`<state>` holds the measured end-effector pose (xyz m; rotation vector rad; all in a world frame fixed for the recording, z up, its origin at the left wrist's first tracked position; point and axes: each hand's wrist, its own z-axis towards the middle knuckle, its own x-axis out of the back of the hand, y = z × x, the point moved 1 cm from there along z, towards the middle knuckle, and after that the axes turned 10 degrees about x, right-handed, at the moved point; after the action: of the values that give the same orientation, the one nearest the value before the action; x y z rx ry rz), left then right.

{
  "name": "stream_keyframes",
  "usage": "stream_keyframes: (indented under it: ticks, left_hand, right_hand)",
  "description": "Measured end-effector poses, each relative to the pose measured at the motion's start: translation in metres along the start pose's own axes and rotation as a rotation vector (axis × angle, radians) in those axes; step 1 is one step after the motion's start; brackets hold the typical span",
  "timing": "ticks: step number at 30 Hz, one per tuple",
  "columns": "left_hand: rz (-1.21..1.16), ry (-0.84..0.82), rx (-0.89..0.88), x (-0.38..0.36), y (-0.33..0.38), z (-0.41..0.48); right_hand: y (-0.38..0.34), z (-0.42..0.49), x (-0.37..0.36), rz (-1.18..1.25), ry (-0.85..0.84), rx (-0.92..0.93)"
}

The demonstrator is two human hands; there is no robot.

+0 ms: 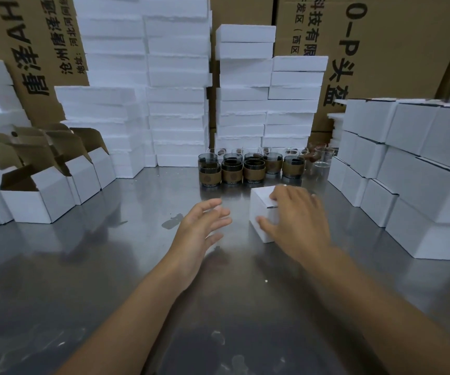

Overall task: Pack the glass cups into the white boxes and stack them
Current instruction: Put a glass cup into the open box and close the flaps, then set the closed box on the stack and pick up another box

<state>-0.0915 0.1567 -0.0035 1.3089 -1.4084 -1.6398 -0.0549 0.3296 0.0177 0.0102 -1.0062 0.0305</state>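
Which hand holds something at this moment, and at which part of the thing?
The right hand grips the small closed white cardboard box: fingers over its top, thumb on its near side. The left hand holds nothing.

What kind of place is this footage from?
Likely a packing station in a warehouse or small factory: stacks of closed white boxes, printed shipping cartons behind, sleeved glass cups on a steel table.

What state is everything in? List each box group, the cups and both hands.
Box in front: closed, flaps shut.
Right hand: grips that box, fingers on top, thumb on its side.
Left hand: open, holding nothing.
Open boxes, left: lids up.
Stacked boxes, right: closed.
Glass cups: upright, unpacked.
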Motion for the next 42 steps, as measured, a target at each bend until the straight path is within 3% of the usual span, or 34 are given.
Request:
stream_keyframes:
  ticks: [13, 20, 27, 31, 38, 42]
  left_hand:
    - [0.119, -0.029, -0.023, 0.007, -0.014, 0.031]
    - [0.122, -0.052, -0.049, 0.007, -0.017, 0.036]
    - [0.161, -0.069, -0.061, 0.004, -0.014, 0.033]
    - [0.178, -0.067, -0.048, 0.002, -0.012, 0.031]
    - [0.215, -0.027, -0.027, -0.001, -0.008, 0.025]
    - [0.233, 0.003, -0.045, -0.001, -0.005, 0.017]
  right_hand:
    - [0.122, 0.061, -0.021, -0.165, -0.105, -0.237]
    - [0.144, 0.081, -0.036, -0.266, -0.068, -0.299]
    - [0.149, 0.087, -0.043, -0.414, -0.169, -0.324]
    - [0.138, 0.085, -0.036, -0.291, -0.221, -0.34]
    - [0.054, 0.043, -0.031, 0.104, -0.145, -0.029]
    - [0.031, 0.013, -0.04, 0.224, -0.09, -0.005]
